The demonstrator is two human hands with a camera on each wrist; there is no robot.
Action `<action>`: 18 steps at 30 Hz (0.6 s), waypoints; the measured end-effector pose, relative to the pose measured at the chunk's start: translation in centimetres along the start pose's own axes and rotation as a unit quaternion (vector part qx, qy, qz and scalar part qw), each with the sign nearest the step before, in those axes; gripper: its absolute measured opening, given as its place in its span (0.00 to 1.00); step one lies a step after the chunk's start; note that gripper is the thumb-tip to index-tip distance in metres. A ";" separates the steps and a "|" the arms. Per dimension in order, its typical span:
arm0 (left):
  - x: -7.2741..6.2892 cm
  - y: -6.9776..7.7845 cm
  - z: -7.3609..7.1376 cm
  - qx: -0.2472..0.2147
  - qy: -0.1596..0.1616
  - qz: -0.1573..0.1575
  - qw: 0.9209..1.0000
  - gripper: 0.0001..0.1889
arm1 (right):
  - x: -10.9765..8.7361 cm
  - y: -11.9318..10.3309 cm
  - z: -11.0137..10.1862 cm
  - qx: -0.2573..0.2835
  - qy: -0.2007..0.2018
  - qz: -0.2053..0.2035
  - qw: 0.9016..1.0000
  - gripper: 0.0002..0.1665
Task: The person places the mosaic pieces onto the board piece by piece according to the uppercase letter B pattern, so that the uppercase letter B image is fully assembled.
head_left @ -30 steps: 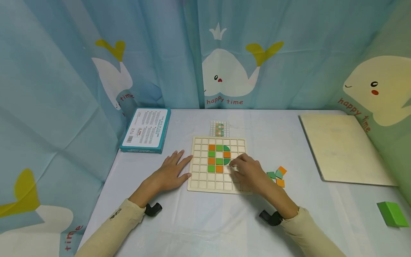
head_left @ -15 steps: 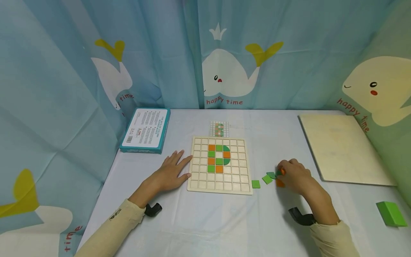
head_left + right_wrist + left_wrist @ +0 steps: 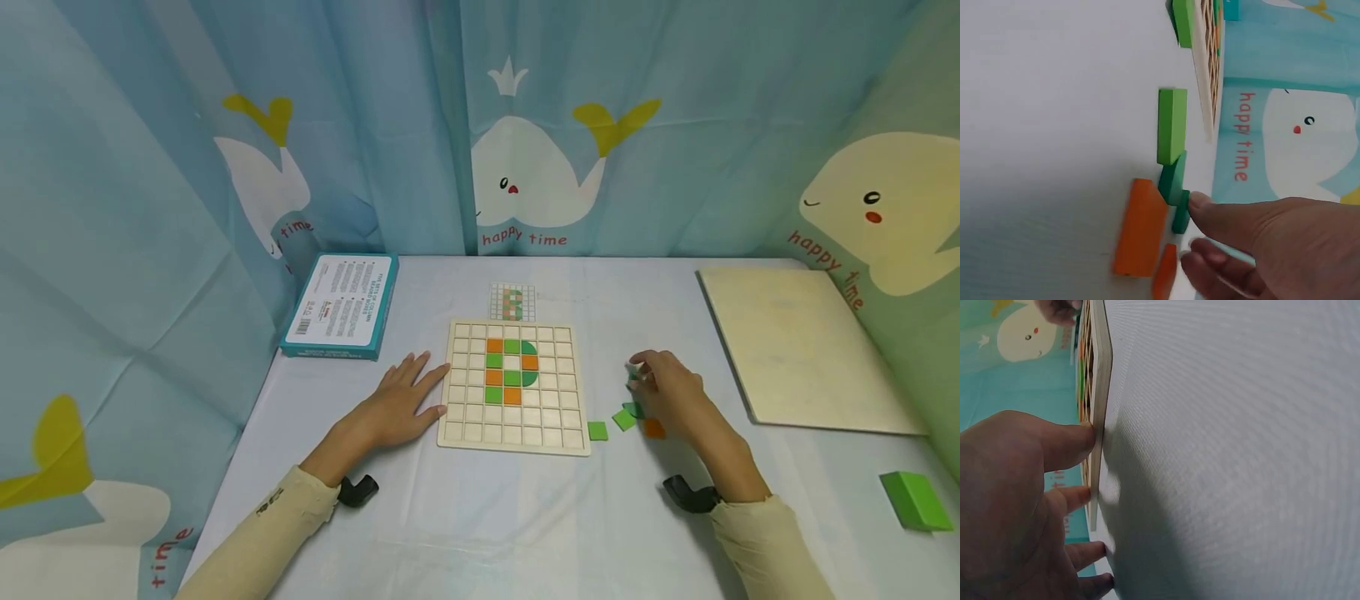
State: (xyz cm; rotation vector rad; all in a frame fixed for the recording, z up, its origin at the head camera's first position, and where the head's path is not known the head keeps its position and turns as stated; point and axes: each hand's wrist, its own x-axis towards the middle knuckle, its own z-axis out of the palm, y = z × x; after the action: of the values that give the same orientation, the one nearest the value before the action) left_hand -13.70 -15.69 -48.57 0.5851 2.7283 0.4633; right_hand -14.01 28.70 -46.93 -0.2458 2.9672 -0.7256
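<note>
A pale wooden grid board point(image 3: 551, 417) holds orange, light green and dark green tiles point(image 3: 512, 377) laid in a P shape. My left hand point(image 3: 405, 404) lies with fingers spread, its thumb and index finger touching the board's left edge; the left wrist view shows this thumb point(image 3: 1069, 444) against the rim. Right of the board, my right hand point(image 3: 671, 392) pinches a small dark green tile point(image 3: 1180, 212) between thumb and fingers. Below that hand lie two light green tiles point(image 3: 624, 418), another dark green tile point(image 3: 1174, 178) and an orange tile point(image 3: 655, 428). A second orange tile point(image 3: 1165, 275) shows in the right wrist view.
Behind the board lies a small pattern card point(image 3: 513, 302). A teal box point(image 3: 341, 304) sits at the back left. At the right are a plain wooden panel point(image 3: 810, 350) and a green block point(image 3: 915, 500). Whale-print curtains point(image 3: 420, 125) surround the table.
My right hand moved from the board to the loose tiles, uncovering the light green ones, then shifted slightly back and left with a dark green tile. The left hand stayed still.
</note>
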 end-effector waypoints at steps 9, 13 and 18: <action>-0.2 0.0 0.1 -0.001 0.000 0.001 1.000 0.37 | 0.2 -0.2 -0.3 0.000 -0.044 0.028 0.999 0.18; -0.1 -0.1 0.2 0.001 0.000 0.005 1.000 0.38 | 0.0 -0.3 -0.2 -0.001 -0.041 0.031 0.999 0.18; 0.0 -0.1 0.1 0.006 -0.001 0.006 1.000 0.38 | -0.1 -0.3 0.0 0.001 -0.030 0.030 0.999 0.17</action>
State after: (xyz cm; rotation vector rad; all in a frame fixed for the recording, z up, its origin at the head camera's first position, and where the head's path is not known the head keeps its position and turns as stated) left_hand -13.72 -15.77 -48.75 0.6046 2.7294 0.4484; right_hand -13.85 28.43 -46.80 -0.1733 2.9027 -0.7009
